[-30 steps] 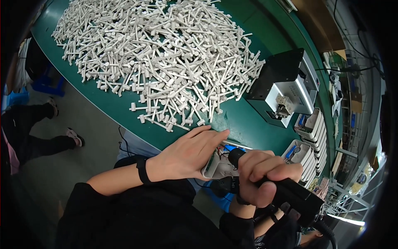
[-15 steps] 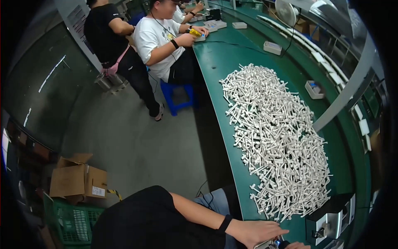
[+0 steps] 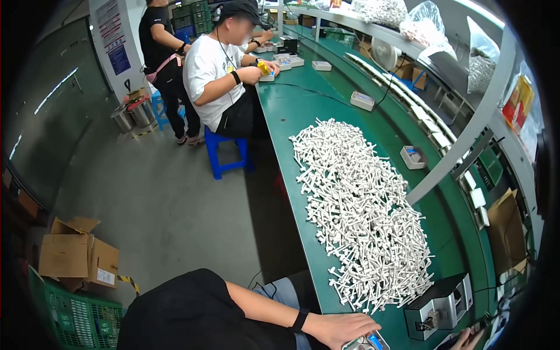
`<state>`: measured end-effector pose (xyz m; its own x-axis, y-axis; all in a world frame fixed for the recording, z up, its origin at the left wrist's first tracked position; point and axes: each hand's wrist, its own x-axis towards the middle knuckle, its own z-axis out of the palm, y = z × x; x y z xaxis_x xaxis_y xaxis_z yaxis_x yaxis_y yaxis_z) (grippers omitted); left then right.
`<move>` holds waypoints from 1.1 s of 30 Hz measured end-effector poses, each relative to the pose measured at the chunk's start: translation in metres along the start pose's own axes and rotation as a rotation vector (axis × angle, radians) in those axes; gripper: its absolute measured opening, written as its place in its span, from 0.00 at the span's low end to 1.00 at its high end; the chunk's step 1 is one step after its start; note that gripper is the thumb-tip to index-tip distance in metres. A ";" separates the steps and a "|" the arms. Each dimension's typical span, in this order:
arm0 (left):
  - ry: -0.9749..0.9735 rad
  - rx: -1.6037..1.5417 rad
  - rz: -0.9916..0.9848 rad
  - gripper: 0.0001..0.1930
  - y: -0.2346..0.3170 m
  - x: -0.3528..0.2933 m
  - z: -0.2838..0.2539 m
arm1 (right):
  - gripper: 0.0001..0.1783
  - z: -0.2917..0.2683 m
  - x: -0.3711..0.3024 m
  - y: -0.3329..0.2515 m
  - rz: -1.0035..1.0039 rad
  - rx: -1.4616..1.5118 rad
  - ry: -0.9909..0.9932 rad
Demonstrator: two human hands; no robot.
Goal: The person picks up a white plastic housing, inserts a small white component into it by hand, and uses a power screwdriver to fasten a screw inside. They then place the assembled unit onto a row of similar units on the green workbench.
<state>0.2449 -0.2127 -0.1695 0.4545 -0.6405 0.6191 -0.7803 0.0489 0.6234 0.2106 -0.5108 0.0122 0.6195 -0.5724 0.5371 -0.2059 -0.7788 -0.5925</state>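
Note:
My left hand, with a black band at the wrist, lies over a small pale housing at the bottom edge of the table. Its fingers grip the housing's far side. Inside the housing a blue piece and some small parts show; the lower part is cut off by the frame. My right hand is at the lower right, partly out of frame, near a black and silver device; whether it holds anything is unclear. Beyond the left hand spreads a large pile of white plastic rod-like parts.
The green table runs away from me beside a conveyor with pale trays, one tray holding blue pieces. A grey post rises at the right. A seated co-worker handles a yellow tool. Cardboard box and green crate stand left.
The view has tilted up and shifted, so the pile sits further left in it. My right hand has moved away from the housing to the right; the dark tool there is gone from beside it.

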 end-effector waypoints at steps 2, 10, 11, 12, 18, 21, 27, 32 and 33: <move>-0.002 -0.030 -0.010 0.51 -0.001 -0.002 0.004 | 0.38 0.015 0.010 0.028 -0.070 0.052 -0.201; -0.077 -0.184 -0.219 0.48 0.013 0.003 -0.001 | 0.34 0.025 0.012 0.041 -0.037 -0.038 -0.197; -0.075 -0.179 -0.212 0.48 0.014 0.005 0.001 | 0.35 0.025 0.014 0.041 -0.042 -0.033 -0.216; -0.035 -0.221 -0.267 0.46 0.016 0.007 0.005 | 0.35 0.025 0.017 0.041 -0.047 -0.027 -0.236; 0.093 -1.436 -0.670 0.34 0.022 0.024 0.046 | 0.36 0.014 0.017 0.042 -0.096 0.031 -0.282; -0.081 -1.708 -0.750 0.31 0.020 0.030 0.048 | 0.35 0.007 0.009 0.032 -0.095 -0.139 -0.290; -0.128 -1.734 -0.852 0.29 0.024 0.023 0.043 | 0.30 -0.004 -0.069 -0.014 -0.497 -0.386 0.036; 0.068 -1.094 -0.641 0.45 0.029 0.043 0.072 | 0.32 -0.022 -0.175 0.000 -0.236 0.171 -0.548; 0.007 -1.024 -0.664 0.45 0.025 0.035 0.074 | 0.29 -0.004 -0.178 -0.016 -0.347 0.034 -0.357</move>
<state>0.2095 -0.2904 -0.1672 0.6408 -0.7667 0.0380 0.3024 0.2976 0.9055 0.1004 -0.3980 -0.0714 0.8692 -0.1527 0.4703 0.0792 -0.8958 -0.4374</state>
